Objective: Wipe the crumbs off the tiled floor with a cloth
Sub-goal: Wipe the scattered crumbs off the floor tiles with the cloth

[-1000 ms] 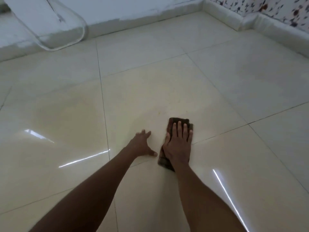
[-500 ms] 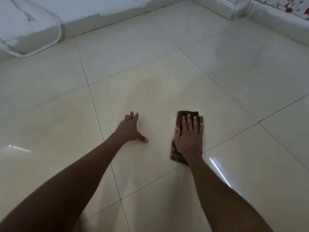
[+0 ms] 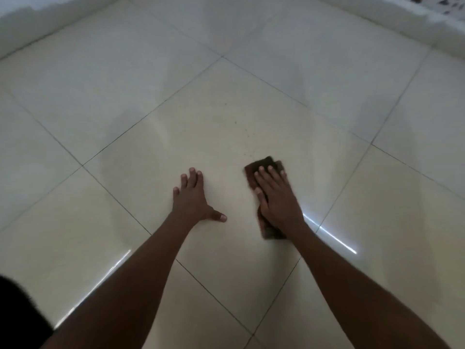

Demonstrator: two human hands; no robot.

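I see my right hand (image 3: 275, 197) lying flat on the dark brown cloth (image 3: 264, 165), fingers straight and close together, palm pressing it onto the tiled floor (image 3: 125, 96); it grips nothing, it only bears down. The cloth shows beyond my fingertips and along the thumb side, and a corner sticks out by the wrist. My left hand (image 3: 192, 200) rests open on the same tile, empty, fingers spread forward and thumb pointing toward the cloth; the 2 hands are near each other but apart, with bare tile between them.

The crumbs (image 3: 247, 133) are faint specks scattered just ahead of the cloth's far edge, thinning out further up the tile.

Grout lines cross just behind my forearms and off to both sides. A pale skirting edge (image 3: 402, 23) runs along the far right, and another along the far left; both sit well apart from the cloth, with open tile ahead.
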